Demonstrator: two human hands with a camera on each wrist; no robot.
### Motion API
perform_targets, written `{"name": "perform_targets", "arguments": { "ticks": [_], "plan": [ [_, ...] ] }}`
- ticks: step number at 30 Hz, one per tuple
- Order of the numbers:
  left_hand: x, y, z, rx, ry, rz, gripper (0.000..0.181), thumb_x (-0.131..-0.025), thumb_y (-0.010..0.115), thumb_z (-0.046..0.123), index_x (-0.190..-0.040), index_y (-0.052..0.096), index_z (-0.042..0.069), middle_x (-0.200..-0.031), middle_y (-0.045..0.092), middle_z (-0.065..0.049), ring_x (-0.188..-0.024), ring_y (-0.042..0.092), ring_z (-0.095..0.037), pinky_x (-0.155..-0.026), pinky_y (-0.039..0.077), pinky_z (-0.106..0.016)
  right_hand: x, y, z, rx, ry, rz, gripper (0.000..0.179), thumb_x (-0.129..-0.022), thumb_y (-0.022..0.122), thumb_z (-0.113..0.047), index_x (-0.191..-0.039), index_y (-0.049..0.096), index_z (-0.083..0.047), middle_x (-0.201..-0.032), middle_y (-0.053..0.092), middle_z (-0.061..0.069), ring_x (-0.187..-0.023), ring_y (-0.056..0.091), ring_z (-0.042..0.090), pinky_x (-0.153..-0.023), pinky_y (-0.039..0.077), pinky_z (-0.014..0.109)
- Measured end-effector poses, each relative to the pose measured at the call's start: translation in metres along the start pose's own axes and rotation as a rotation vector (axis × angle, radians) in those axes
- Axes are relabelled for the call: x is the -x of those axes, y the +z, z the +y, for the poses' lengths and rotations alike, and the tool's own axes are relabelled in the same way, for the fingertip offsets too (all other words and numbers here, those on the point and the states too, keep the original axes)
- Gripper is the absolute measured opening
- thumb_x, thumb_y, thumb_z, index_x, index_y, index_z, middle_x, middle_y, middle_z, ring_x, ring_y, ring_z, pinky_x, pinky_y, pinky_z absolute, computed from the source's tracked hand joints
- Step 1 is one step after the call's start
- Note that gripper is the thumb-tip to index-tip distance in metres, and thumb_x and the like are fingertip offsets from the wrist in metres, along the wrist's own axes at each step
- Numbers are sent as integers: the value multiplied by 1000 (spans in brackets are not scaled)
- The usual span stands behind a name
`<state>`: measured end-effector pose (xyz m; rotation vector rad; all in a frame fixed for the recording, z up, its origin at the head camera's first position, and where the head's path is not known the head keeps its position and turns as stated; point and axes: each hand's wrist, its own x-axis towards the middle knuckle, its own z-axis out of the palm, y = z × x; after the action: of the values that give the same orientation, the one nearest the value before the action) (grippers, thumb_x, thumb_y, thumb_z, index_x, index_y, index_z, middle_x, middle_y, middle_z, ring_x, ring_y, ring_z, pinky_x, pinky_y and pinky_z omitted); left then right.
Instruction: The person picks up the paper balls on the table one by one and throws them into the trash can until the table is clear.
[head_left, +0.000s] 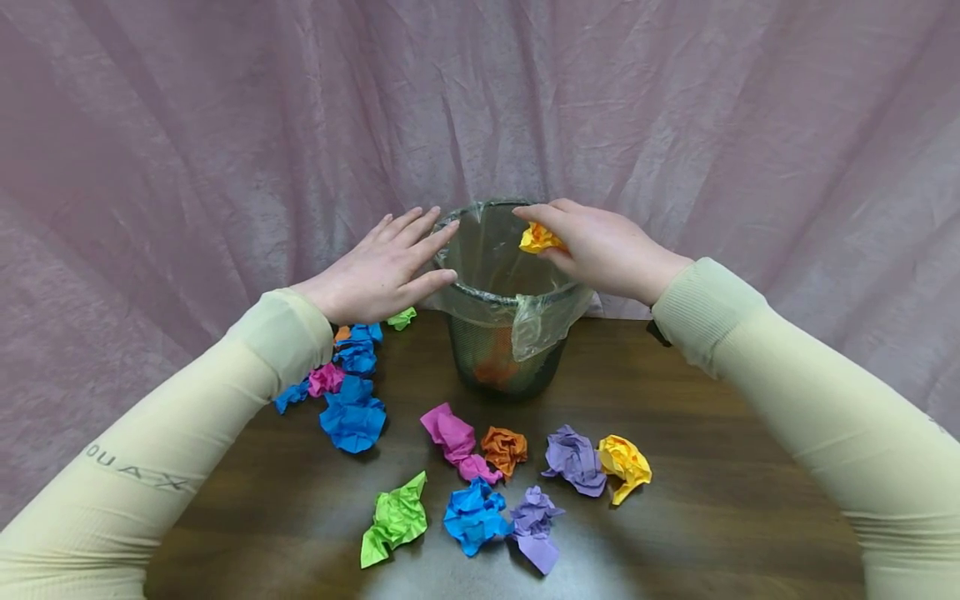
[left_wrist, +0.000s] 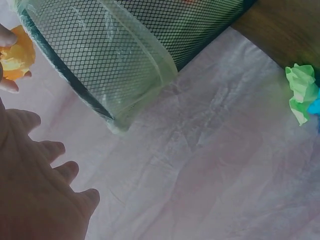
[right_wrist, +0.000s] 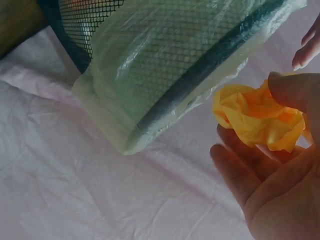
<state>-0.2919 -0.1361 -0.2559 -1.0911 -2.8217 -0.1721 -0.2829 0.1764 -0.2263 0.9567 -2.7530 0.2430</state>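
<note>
The right hand [head_left: 603, 250] clamped its fingers round crumpled yellow paper [head_left: 538, 240] above a plastic-lined dark mesh bin [head_left: 467, 354] near the table's [head_left: 675, 400] far edge; only the right wrist view bared its palm [right_wrist: 285, 212]. The left hand [head_left: 375, 268] splayed its fingers, pale-yellow sleeve [head_left: 281, 342] partly hiding crumpled blue paper [head_left: 292, 396].

left sleeve [head_left: 213, 400]: pale yellow, dark lettering [head_left: 131, 470] | right sleeve [head_left: 817, 417]: pale yellow | right cuff [head_left: 708, 312]: ribbed, greenish

I'm facing a pinkish-mauve curtain [head_left: 480, 100] across the whole bkgd, hanging in vert. folds w/ a soft sheen. It drops right behind the dk. brown wood table [head_left: 712, 500]; pale glare on its nr. side.
</note>
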Motion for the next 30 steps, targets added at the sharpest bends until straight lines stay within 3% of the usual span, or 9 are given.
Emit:
{"name": "perform_targets", "arguments": {
  "ticks": [5,9,19,30],
  "plan": [
    [2,2,0,1,-9,1,74,-106,33,62,-166,11,24,-172,3,-8,-157,1,-32,-124,1,-55,-1,2,1,16,38,-61,67,-101,66,-24,-160,36,-18,-145,54,13,-127,54,34,-105,45,54],
    [3,2,1,3,-10,3,74,-106,33,62,-166,10,25,-172,3,-7,-157,0,-31,-124,1,-55,0,2,2,44,29,-41,66,-102,65,-25,-160,37,-15,-156,45,13,-141,43,38,-114,34,55],
    [6,4,0,0,-10,15,74,-106,33,61,-166,12,24,-172,4,-7,-157,1,-31,-124,1,-54,5,3,-1,76,-25,61,52,-105,59,-24,-154,47,-11,-151,51,14,-140,43,38,-117,31,52],
    [10,7,1,-4,5,26,73,-107,35,60,-166,13,23,-171,5,-8,-157,2,-31,-124,2,-54,28,-2,0,62,-38,85,52,-105,57,-27,-154,47,-10,-152,50,13,-142,41,37,-118,29,53]
  ]
}}
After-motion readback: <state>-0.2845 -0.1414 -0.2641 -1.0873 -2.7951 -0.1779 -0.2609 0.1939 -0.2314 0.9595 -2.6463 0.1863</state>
